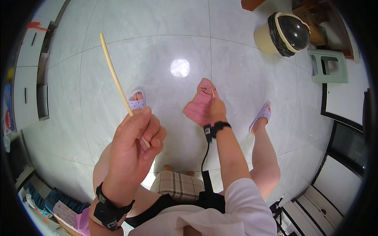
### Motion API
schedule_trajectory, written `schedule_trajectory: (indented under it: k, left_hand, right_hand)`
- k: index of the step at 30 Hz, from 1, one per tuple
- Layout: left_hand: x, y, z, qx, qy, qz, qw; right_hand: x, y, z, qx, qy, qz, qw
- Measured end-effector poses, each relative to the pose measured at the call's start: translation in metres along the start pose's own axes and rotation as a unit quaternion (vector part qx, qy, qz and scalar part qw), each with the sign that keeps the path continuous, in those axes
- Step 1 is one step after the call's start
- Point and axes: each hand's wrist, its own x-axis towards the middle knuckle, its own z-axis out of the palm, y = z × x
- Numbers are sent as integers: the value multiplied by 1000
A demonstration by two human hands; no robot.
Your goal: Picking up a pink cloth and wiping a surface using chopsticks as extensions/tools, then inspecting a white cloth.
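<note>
My left hand (137,138) is raised close to the camera, its fingers closed around the lower part of a thin, pale wooden stick (113,73) that points up and to the left. Lower down, over the floor, my right hand (218,108) is at the right side of a pink cloth (198,106) with a yellow-green edge. A thin, pale tip (212,92) shows beyond its fingers, against the cloth; what it belongs to cannot be told. The fingers of my right hand are partly hidden. Both wrists wear black straps with small devices.
A lidded beige bin (264,38) with a black bag stands at the upper right, beside a pale green plastic stool (342,66). White drawers (27,88) line the left. My slippered feet rest on the grey tiles, and a checked seat (177,184) is beneath me.
</note>
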Motion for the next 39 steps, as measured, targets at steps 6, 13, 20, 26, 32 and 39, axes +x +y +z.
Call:
schedule_trajectory:
  k: [6,13,20,26,32,39]
  left_hand:
    - [-7,-3,4,-14,1,-26,1000]
    - [-4,-12,9,3,-33,-39,999]
    - [1,-13,13,28,-16,-24,999]
    - [-7,-13,9,-2,-26,-37,999]
    - [-1,-16,18,44,-21,-38,998]
    - [2,-16,16,25,-17,-33,999]
  right_hand:
    - [-71,35,19,-19,-34,3,999]
    - [-9,-9,-21,7,-2,-20,1000]
    - [-4,9,3,-42,-22,-2,999]
    - [-70,17,5,10,-27,16,999]
    - [-2,-15,-21,-11,-13,-4,1000]
    - [-9,4,4,27,15,16,999]
